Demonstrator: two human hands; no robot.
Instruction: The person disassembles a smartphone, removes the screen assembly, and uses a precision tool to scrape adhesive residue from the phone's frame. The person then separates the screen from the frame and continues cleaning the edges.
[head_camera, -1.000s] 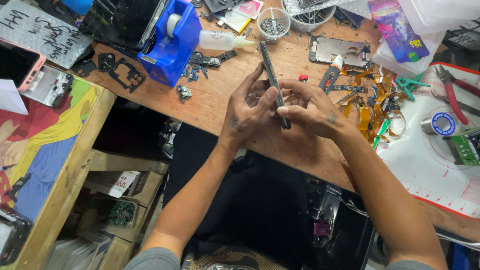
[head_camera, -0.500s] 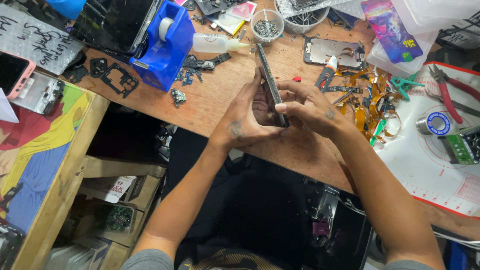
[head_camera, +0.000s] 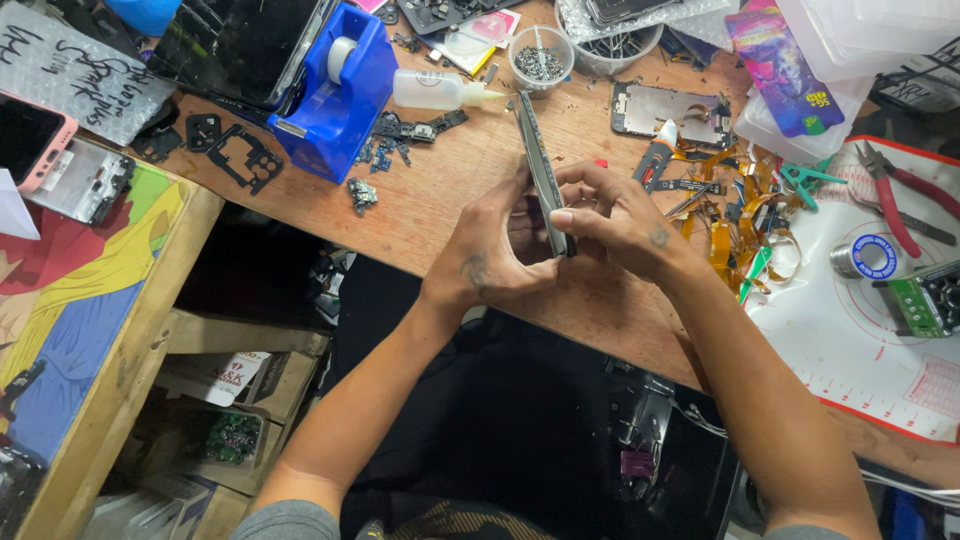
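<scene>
Gripping one phone (head_camera: 541, 170) edge-up over the near edge of the wooden bench (head_camera: 440, 215), the left hand (head_camera: 487, 262) cradles its lower end while the right hand (head_camera: 618, 218) pinches the edge between thumb and fingertips. Steady, even pressure along that edge seems wise, to avoid bending it. Farther off stand one blue tape dispenser (head_camera: 335, 95), one squeeze bottle (head_camera: 438, 91) and one cup of screws (head_camera: 540, 57); right lies one pair of red pliers (head_camera: 893, 195).

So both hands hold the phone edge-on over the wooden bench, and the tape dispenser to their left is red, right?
Not quite: the tape dispenser is blue, not red, as the head view shows. The rest stands: the left hand and right hand hold the phone edge-on over the wooden bench.
</scene>
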